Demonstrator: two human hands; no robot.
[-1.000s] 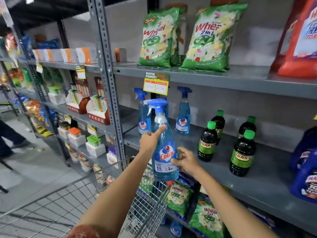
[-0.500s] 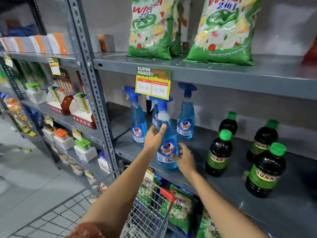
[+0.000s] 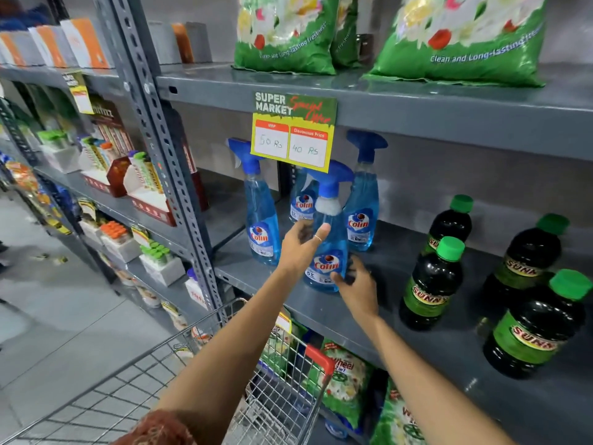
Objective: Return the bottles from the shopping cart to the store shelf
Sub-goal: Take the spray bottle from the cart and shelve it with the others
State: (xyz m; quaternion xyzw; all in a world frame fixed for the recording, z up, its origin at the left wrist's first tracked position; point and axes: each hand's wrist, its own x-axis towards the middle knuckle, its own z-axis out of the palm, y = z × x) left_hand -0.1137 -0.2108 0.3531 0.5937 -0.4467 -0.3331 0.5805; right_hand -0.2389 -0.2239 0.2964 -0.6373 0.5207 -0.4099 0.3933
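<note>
While the Colin spray bottle (image 3: 325,252) is now standing on the grey middle shelf (image 3: 321,311) — a second ago it was being carried in the air above the cart — I am watching both hands coming off it. Left hand (image 3: 300,248) is hanging beside the bottle's left shoulder, fingers spread and loose, at most grazing the plastic. Right hand (image 3: 357,289) is sitting low at the base on the right side, fingers curled but not clamping; I cannot tell whether the tips are touching the label. Bottle is resting upright near the front edge, just ahead of three other Colin sprays (image 3: 261,226), well apart from the green-capped Sunny bottles (image 3: 430,284). I am judging this placement done — next the hands are likely going back to the wire shopping cart (image 3: 282,390), contents not visible.
</note>
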